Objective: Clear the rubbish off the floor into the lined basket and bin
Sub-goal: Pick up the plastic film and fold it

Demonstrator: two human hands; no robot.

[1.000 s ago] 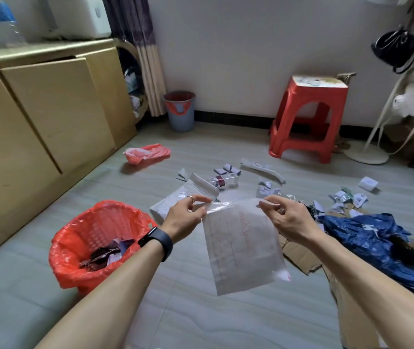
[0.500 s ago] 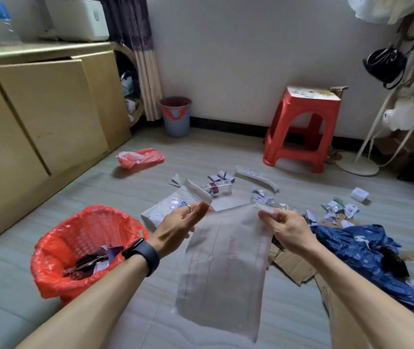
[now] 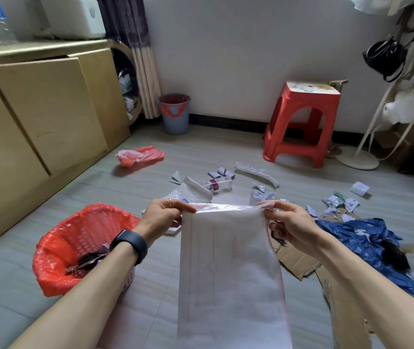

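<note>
The left hand [image 3: 161, 215] and the right hand [image 3: 290, 222] were held apart, each pinching one top corner of a pale plastic mailer bag [image 3: 228, 273]. The bag hung flat between them, to the right of the lined basket [image 3: 49, 268] and raised above its rim. Stretching the upper edge taut looked like a way to keep the limp film from folding on itself, probably so it could be gathered or carried across into the basket; that is a judgement.

The basket stood on the floor [image 3: 226, 152] under the left forearm, its red liner turned over the rim, which let rubbish drop in without snagging. Beyond the basket and to its right lay a bubble mailer [image 3: 195, 191], a plastic bottle [image 3: 217, 184] and paper scraps [image 3: 336, 205]. Farther to its right were flat cardboard [image 3: 294, 258] and a crumpled blue sheet [image 3: 359, 238]. A red plastic bag [image 3: 140, 156] lay beyond the basket, and the bin [image 3: 174, 114] stood well beyond it against the wall.

The bag's lower end ran off the bottom of the view. Its faint reddish print could not be read, nor could I tell whether anything was inside. The left hand hid part of the bubble mailer, and the forearm covered part of the dark scraps in the basket.
</note>
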